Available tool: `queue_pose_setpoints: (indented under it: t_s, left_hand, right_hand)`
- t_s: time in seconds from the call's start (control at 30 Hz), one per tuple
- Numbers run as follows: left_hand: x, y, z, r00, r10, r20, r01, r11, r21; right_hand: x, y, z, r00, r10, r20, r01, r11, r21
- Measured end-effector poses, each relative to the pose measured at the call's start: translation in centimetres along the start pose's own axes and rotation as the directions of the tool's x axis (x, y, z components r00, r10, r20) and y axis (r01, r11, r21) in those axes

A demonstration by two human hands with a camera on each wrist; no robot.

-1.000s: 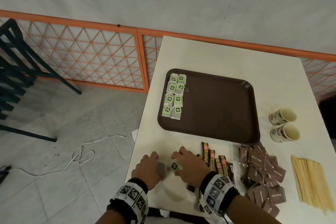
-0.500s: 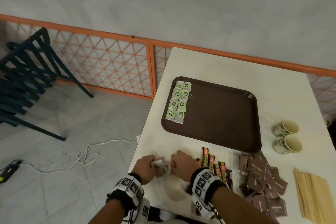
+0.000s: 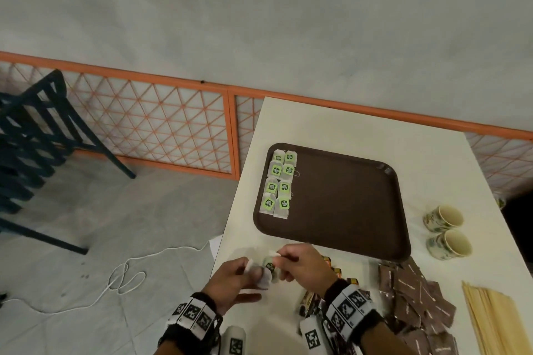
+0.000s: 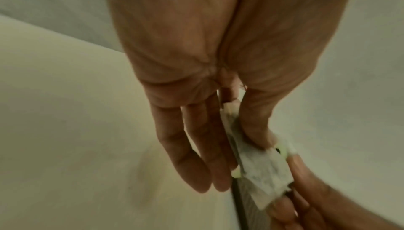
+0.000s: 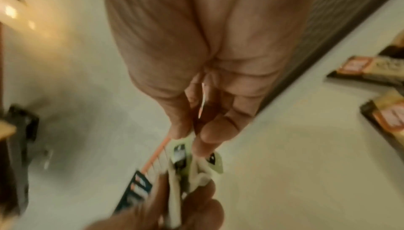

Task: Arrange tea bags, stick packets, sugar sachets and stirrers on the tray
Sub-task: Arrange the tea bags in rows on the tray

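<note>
The brown tray [image 3: 346, 204] holds several green-tagged tea bags [image 3: 278, 186] in two columns along its left side. Just in front of the tray's near left corner, both hands meet over the table. My left hand [image 3: 248, 266] pinches a small stack of white tea bags [image 4: 262, 169] between thumb and fingers. My right hand [image 3: 281, 257] pinches a green-tagged tea bag [image 5: 186, 156] at that stack. Stick packets [image 3: 334, 268] lie partly hidden behind my right hand. To its right lie brown sugar sachets [image 3: 415, 297] and wooden stirrers [image 3: 490, 317].
Two paper cups [image 3: 444, 217] lie on their sides right of the tray. The table's left edge [image 3: 230, 219] runs close to my left hand, with floor and a white cable [image 3: 124, 274] below. A dark chair [image 3: 34, 135] stands far left.
Both hands have come up off the table with the tea bags gathered between them. The right hand now pinches one bag at the stack.
</note>
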State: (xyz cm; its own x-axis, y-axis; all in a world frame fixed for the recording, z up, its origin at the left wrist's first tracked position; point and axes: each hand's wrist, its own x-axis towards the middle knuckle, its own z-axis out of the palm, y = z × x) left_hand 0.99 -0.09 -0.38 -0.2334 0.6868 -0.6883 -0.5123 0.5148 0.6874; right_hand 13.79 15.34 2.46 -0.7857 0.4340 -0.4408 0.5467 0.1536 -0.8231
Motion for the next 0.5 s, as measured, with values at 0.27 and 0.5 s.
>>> queue_pose_setpoints:
  t_s: [0.27, 0.5]
  left_hand:
    - [0.8, 3.2, -1.0, 0.991, 0.002, 0.133, 0.021, 0.985, -0.172]
    - [1.1, 5.4, -0.9, 0.965, 0.097, 0.245, -0.106, 0.994, 0.024]
  right_hand:
    - [-1.6, -3.1, -5.3, 0.99, -0.084, -0.117, 0.082, 0.996, -0.02]
    - [-3.0, -6.4, -8.0, 0.99, -0.078, -0.114, 0.096, 0.981, 0.167]
